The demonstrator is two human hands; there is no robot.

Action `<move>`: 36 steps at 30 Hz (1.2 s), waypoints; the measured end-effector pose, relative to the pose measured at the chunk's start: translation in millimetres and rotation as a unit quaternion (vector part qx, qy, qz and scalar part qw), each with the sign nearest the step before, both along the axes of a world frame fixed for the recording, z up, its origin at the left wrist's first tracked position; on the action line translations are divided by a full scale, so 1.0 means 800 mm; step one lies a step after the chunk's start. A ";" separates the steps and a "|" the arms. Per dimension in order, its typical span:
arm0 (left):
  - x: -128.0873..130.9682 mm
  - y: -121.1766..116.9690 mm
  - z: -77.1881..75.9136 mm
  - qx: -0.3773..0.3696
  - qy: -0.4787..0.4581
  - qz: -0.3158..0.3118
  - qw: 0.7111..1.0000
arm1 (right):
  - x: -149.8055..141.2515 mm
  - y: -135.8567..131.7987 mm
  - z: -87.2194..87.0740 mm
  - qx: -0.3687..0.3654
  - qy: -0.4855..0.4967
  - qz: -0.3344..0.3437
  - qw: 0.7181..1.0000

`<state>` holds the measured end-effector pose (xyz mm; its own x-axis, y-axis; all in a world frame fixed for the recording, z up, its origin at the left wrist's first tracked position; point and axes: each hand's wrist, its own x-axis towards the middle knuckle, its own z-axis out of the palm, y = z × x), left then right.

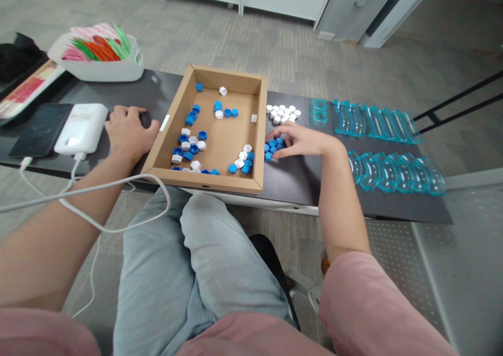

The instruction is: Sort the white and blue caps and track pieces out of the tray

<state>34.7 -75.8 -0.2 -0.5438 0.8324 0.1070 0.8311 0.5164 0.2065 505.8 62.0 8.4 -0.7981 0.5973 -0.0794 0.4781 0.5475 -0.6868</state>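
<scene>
My right hand (294,139) reaches over a cluster of small blue hexagonal pieces (272,149) just right of a cardboard box. Its thumb and fingers are apart around them, and no piece shows clearly in its grip. Similar white hexagonal pieces (281,113) lie grouped just beyond that hand. My left hand (128,130) rests on the table left of the box, thumb spread from the fingers, beside a small dark rounded object (145,119). Inside the open cardboard box (226,183) are scattered blue and white pieces (192,142), several gathered along its left side.
Clear teal plastic pieces (393,172) stand in rows on the right of the dark table (298,180). At left are a white power bank (81,129), a black phone (41,130) and a white basket (106,72) of colourful strips. A white cable (118,184) crosses my left forearm.
</scene>
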 end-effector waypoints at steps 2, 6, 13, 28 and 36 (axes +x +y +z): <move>-0.001 0.000 -0.002 0.006 0.000 0.000 1.000 | 0.002 0.002 0.002 0.013 0.024 -0.027 0.999; 0.000 0.000 -0.002 0.001 0.002 -0.007 1.000 | 0.001 0.005 -0.002 0.059 0.089 -0.082 0.991; 0.000 -0.001 -0.001 -0.001 -0.002 -0.009 1.000 | -0.039 -0.008 0.005 0.159 0.209 -0.116 0.958; -0.007 0.002 -0.015 0.040 -0.002 -0.018 0.999 | -0.265 0.012 0.002 0.179 -0.013 0.220 0.959; -0.005 0.000 -0.013 0.043 -0.016 -0.022 0.999 | -0.243 0.001 -0.008 0.159 -0.026 0.219 0.962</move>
<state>30.4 -75.5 -10.3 -0.5112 0.8440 0.1621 0.8447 0.4586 0.2761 311.5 62.7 2.2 -0.9787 0.2051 0.0050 0.1828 0.8828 -0.4327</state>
